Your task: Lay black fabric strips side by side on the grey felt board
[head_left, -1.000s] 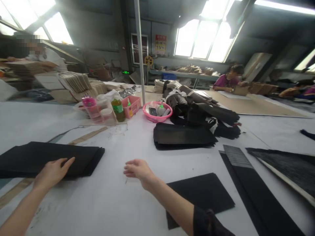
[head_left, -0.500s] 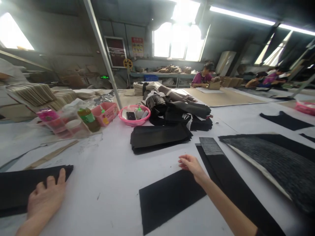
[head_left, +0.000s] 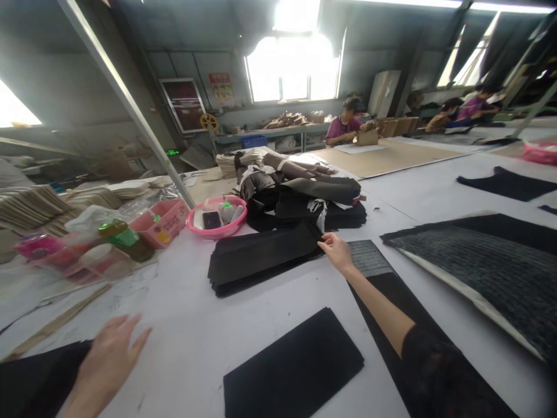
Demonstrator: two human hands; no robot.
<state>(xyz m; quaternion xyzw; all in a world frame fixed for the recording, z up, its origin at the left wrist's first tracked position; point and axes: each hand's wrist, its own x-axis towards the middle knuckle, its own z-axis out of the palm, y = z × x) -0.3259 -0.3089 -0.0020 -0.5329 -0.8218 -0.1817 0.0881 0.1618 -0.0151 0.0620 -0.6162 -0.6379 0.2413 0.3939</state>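
Note:
My right hand (head_left: 337,252) reaches to the right end of a stack of black fabric pieces (head_left: 261,255), thumb and fingers pinched at its corner. How many layers they hold is too small to tell. My left hand (head_left: 111,354), slightly blurred, has its fingers spread beside the right end of another black fabric pile (head_left: 47,377) at the lower left. Between my hands, nearer to me, a single-looking black fabric piece (head_left: 296,366) lies flat on the white table (head_left: 183,342).
Long black strips with a grey ribbed end (head_left: 369,258) run under my right forearm. Farther right lies a dark textured sheet (head_left: 470,273). A pink basin (head_left: 217,232), a pink box (head_left: 163,220) and tied dark bundles (head_left: 300,197) stand beyond. A co-worker (head_left: 343,128) sits across.
My right hand has moved forward from above the near black piece to the stack's corner. My left hand has lifted off its pile and shifted right. The view has turned slightly.

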